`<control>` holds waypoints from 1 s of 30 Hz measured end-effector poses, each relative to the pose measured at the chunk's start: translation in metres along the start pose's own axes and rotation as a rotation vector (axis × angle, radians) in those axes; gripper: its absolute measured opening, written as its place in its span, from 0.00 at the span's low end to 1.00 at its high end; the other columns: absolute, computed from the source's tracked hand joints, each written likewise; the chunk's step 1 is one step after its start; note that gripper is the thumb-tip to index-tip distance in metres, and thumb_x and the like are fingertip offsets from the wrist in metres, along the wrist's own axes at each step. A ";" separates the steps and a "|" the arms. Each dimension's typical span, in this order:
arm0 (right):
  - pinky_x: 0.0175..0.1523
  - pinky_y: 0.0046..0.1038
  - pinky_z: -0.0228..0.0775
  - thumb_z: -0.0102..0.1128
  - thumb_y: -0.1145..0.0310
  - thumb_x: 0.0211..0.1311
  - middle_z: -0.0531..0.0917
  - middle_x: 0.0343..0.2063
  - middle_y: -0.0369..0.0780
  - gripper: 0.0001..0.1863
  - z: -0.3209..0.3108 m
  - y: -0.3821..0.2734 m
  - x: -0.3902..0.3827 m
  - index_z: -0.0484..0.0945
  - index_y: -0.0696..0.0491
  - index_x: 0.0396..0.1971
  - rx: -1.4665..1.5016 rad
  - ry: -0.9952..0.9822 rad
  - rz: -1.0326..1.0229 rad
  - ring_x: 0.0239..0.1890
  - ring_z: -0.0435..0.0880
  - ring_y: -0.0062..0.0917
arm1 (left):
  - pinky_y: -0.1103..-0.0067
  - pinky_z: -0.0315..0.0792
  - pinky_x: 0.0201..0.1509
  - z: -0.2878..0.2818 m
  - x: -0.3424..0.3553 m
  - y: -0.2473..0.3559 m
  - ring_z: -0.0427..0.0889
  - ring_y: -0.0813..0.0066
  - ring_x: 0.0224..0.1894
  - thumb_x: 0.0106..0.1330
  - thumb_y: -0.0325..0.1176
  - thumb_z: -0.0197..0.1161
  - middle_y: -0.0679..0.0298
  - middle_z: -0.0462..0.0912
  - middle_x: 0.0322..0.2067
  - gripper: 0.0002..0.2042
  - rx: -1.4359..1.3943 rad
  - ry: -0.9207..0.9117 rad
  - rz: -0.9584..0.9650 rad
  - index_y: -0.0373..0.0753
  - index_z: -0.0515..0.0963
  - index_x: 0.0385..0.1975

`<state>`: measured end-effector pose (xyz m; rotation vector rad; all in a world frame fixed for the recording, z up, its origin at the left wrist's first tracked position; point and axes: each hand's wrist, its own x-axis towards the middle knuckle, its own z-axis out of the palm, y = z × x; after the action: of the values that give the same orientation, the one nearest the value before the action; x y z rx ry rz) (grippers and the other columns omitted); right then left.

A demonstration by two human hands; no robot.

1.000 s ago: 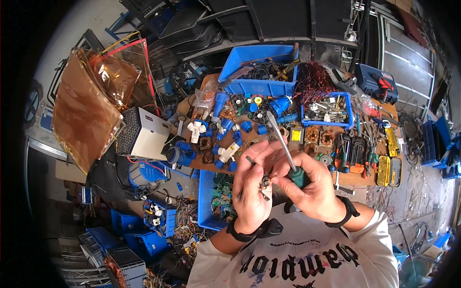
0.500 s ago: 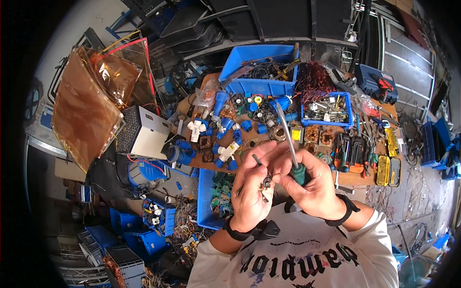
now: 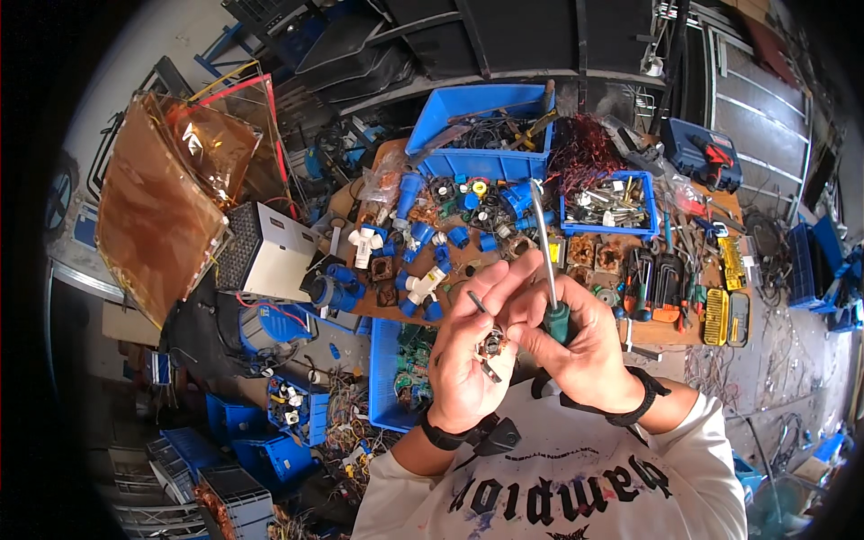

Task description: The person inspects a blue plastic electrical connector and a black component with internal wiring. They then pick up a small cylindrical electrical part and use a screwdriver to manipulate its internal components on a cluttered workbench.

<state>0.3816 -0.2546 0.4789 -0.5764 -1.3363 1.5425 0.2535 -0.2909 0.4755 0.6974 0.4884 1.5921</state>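
My left hand (image 3: 462, 382) holds a small dark part (image 3: 492, 345) with a coppery, ring-like middle and dark ends sticking out past the fingers. Its exact kind is too small to make out. In my right hand (image 3: 589, 360) is a screwdriver (image 3: 557, 322) with a green handle and a long steel shaft pointing away from me and up. The right fingertips touch or nearly touch the small part beside the left thumb. Both hands are raised in front of my chest, over the near edge of the wooden table (image 3: 670, 335).
Blue plastic fittings and white tees (image 3: 423, 286) cover the table's middle. Behind them stand a large blue bin (image 3: 486, 165) and a blue tray (image 3: 610, 229) of metal pieces. Hand tools (image 3: 666, 279) lie at right. A blue crate (image 3: 385, 396) of green boards stands below left.
The screwdriver's shaft has swung more upright. My left hand has turned a little and its fingers have opened slightly, showing more of the small part's coppery middle.
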 end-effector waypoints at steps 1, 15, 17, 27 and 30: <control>0.41 0.18 0.69 0.60 0.84 0.58 0.79 0.31 0.33 0.09 0.000 0.000 -0.001 0.72 0.54 0.32 0.013 0.009 0.023 0.35 0.73 0.12 | 0.70 0.61 0.66 0.000 0.001 0.000 0.69 0.59 0.63 0.68 0.31 0.45 0.44 0.60 0.67 0.23 -0.020 0.003 -0.007 0.35 0.62 0.64; 0.42 0.22 0.69 0.62 0.81 0.57 0.80 0.30 0.37 0.08 -0.003 -0.018 -0.002 0.76 0.56 0.35 -0.226 -0.040 0.028 0.34 0.78 0.19 | 0.61 0.45 0.76 -0.004 0.002 0.000 0.47 0.50 0.74 0.68 0.31 0.43 0.50 0.59 0.68 0.24 -0.189 -0.085 -0.053 0.37 0.64 0.65; 0.42 0.28 0.73 0.65 0.79 0.55 0.81 0.31 0.39 0.10 -0.007 -0.016 0.005 0.78 0.57 0.37 -0.338 -0.062 -0.187 0.34 0.82 0.31 | 0.60 0.45 0.76 -0.002 0.002 0.005 0.46 0.50 0.74 0.69 0.32 0.42 0.51 0.58 0.69 0.24 -0.163 -0.070 -0.075 0.37 0.64 0.65; 0.40 0.30 0.75 0.69 0.76 0.53 0.82 0.32 0.40 0.07 -0.012 -0.022 0.010 0.81 0.57 0.32 -0.459 -0.214 -0.272 0.35 0.82 0.33 | 0.61 0.42 0.76 0.006 -0.001 0.005 0.49 0.52 0.74 0.67 0.33 0.43 0.49 0.57 0.69 0.25 -0.221 -0.034 -0.090 0.38 0.63 0.65; 0.38 0.31 0.75 0.67 0.75 0.55 0.81 0.31 0.41 0.06 -0.014 -0.020 0.013 0.81 0.58 0.33 -0.414 -0.239 -0.283 0.34 0.82 0.36 | 0.61 0.42 0.76 0.006 0.000 0.004 0.48 0.53 0.74 0.67 0.33 0.43 0.49 0.56 0.70 0.25 -0.247 -0.042 -0.103 0.38 0.64 0.65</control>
<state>0.3947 -0.2379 0.4966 -0.4365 -1.8564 1.1341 0.2546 -0.2923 0.4826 0.5096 0.2860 1.5067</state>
